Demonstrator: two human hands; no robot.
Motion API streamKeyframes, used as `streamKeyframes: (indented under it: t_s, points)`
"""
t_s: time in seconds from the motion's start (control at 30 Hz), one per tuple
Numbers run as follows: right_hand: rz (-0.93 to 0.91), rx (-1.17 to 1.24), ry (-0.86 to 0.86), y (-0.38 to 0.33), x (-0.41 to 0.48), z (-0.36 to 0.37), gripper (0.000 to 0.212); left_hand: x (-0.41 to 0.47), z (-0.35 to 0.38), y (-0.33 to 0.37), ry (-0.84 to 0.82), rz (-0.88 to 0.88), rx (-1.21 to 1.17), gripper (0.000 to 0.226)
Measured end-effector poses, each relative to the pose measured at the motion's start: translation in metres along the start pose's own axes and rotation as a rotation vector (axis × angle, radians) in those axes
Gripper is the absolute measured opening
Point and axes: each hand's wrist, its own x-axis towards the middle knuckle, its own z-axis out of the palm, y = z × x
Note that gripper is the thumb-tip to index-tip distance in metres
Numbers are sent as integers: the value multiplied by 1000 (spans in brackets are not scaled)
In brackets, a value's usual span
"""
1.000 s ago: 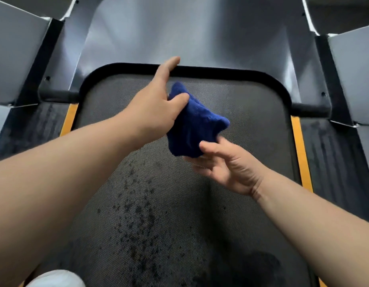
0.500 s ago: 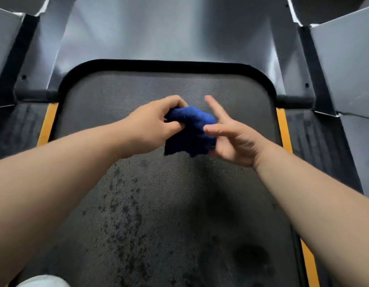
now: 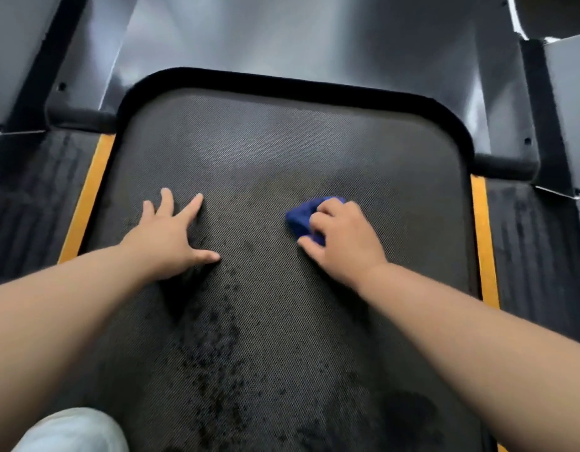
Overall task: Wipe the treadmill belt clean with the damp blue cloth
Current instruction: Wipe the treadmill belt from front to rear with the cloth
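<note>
While the fingers [image 3: 327, 208] of the right hand [image 3: 345, 238] are curled over the blue cloth [image 3: 301, 218], bunching it and pressing it onto the treadmill belt [image 3: 282, 148], I would flatten that wad so more of it meets the weave. The cloth sits on the right half of the belt, toward the front end, and shows just left of the knuckles. The left hand [image 3: 166, 238] lies flat on the left half, its fingers [image 3: 192, 207] straight and splayed, holding nothing. I judge it a brace, and a useful one, since the belt may creep under a push.

Outward from the hands, the dirt is not where the cloth is. Dark specks [image 3: 217, 337] run down the middle toward me, and a darker patch [image 3: 409, 409] lies at lower right. I would draw long overlapping strokes across from the orange strip [image 3: 482, 239] on the right, work back into the specks, and turn the cloth once a face loads up.
</note>
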Motion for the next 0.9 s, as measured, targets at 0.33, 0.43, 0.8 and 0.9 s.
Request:
streamKeyframes:
  t_s: [0.33, 0.43, 0.8, 0.9]
  points:
    - [307, -98, 136, 31, 38, -7, 32, -5, -2, -26, -22, 117, -51, 110]
    - [-44, 14, 49, -9, -7, 12, 28, -8, -7, -35, -46, 164, -30, 111]
    - [210, -50, 157, 13, 27, -2, 28, -6, -2, -28, -12, 137, 64, 121]
    - [-155, 57, 22, -36, -34, 18, 30, -8, -1, -23, 11, 116, 80, 121]
